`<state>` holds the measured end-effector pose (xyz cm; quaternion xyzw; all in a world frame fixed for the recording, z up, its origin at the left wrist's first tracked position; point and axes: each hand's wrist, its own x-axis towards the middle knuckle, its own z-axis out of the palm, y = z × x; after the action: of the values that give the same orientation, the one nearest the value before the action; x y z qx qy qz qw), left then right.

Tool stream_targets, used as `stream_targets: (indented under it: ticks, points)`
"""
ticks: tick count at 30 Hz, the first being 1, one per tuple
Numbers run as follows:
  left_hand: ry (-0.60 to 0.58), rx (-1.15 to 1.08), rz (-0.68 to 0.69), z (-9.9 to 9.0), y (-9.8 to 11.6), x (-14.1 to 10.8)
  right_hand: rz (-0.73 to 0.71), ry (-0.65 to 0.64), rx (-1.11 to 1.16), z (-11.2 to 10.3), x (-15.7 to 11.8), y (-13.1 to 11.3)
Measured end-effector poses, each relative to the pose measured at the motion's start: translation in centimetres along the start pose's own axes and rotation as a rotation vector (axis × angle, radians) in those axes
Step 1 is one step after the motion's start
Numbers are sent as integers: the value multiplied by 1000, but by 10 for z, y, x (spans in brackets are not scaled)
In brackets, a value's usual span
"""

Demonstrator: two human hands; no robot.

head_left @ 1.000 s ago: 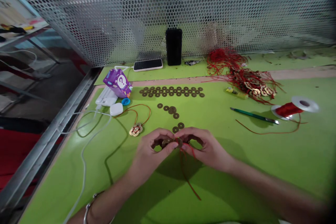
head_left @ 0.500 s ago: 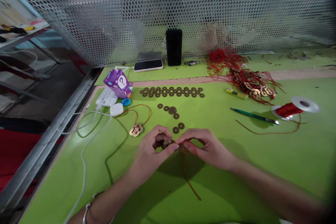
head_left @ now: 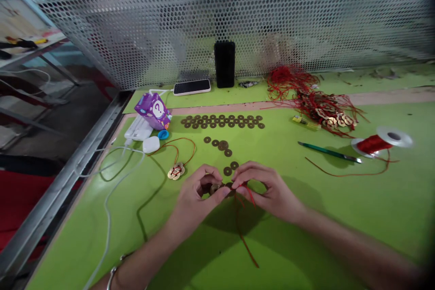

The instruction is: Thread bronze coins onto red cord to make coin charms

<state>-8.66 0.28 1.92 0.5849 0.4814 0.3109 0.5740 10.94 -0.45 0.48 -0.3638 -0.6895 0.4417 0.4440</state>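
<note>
Between thumb and fingers, my left hand pinches a small group of holed coins, partly covered by the fingers. Close on its right, my right hand is closed at the group's other end, on the red cord threaded there. One cord tail hangs down over the green table. Just beyond the fingertips lie two loose coins, and further off a short line of coins. A finished-looking coin knot with a cord loop rests left of my left hand.
Rows of coins lie farther back. To the right are tweezers, a red cord spool, a yellow lighter and a heap of corded coins. Leftward sit a purple box and white cable. A phone leans on perforated metal.
My right hand has shifted slightly right, and more of the coins shows between the two hands. Both hands keep their pinch. The whole view has tipped slightly.
</note>
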Motion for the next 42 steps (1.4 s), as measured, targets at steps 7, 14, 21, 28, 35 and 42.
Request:
stream_targets:
  ticks: [7, 14, 21, 28, 35, 42]
  points:
    - [-1, 1, 0, -1, 1, 0, -53, 31, -16, -5, -1, -3]
    - [11, -14, -1, 0, 1, 0, -157, 36, -65, -8, -2, 1]
    - [83, -33, 1, -4, 4, 1, -105, -87, -74, -22, 2, 0]
    - [137, -74, 36, -5, 3, 4, 41, -105, 117, -50, -1, 3]
    - [133, -73, 40, -6, 4, 4, 2, 524, 445, -99, 3, 34]
    - [125, -32, 29, -4, 0, 3, 53, 947, 32, -117, 7, 52]
